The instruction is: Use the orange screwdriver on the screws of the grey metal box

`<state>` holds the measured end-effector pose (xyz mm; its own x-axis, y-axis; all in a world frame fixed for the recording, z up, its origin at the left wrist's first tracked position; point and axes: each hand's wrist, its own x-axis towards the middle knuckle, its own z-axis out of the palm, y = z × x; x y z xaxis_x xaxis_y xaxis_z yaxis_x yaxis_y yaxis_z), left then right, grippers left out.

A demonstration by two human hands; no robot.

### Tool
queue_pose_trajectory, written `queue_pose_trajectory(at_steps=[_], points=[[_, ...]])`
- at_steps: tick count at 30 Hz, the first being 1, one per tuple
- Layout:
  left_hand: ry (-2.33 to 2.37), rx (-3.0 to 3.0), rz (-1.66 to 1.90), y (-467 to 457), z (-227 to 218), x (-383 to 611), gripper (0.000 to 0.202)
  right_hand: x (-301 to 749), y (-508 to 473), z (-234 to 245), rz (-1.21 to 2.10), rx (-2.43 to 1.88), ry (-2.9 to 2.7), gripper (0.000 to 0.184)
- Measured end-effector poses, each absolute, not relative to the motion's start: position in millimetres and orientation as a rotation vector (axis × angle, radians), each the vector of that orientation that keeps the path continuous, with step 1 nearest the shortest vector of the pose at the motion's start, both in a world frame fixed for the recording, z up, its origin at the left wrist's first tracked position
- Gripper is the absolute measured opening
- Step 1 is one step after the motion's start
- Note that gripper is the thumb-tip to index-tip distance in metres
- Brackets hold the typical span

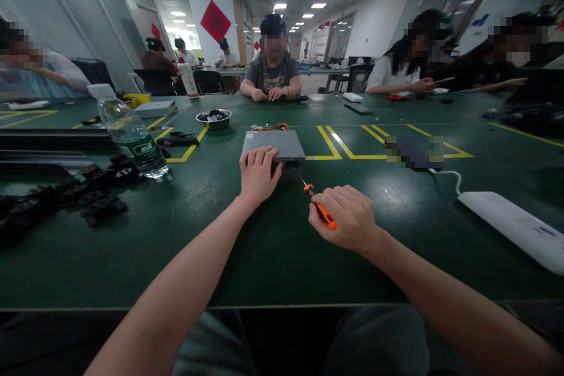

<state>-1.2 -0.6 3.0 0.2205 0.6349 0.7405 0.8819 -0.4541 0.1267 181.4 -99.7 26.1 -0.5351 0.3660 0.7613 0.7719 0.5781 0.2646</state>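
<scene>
A flat grey metal power supply unit [286,142] lies on the green table, with coloured wires [278,126] coming out at its far side. My left hand [259,173] grips its near left edge, fingers over the top and thumb against the front face. In my right hand [346,217], closed in a fist, is an orange and black screwdriver [324,212]. Its thin shaft slants up and left, and the tip meets the front face of the unit near a dark socket. Whether the tip sits in a screw is too small to tell.
A water bottle [134,138] stands on the left by black cable bundles [94,191]. Beyond are a metal bowl [214,119] of small parts and a paper cup [188,81]. A white power bank [513,226] with a cable lies right. A person [273,73] sits opposite.
</scene>
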Motion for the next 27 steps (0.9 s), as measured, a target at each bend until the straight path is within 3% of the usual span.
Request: queue_pose_trajectory(at_steps=[27], points=[[-1.412, -2.191, -1.089, 0, 3, -2, 0.032, 177, -89, 25, -0.766, -1.013, -2.109, 0.015]])
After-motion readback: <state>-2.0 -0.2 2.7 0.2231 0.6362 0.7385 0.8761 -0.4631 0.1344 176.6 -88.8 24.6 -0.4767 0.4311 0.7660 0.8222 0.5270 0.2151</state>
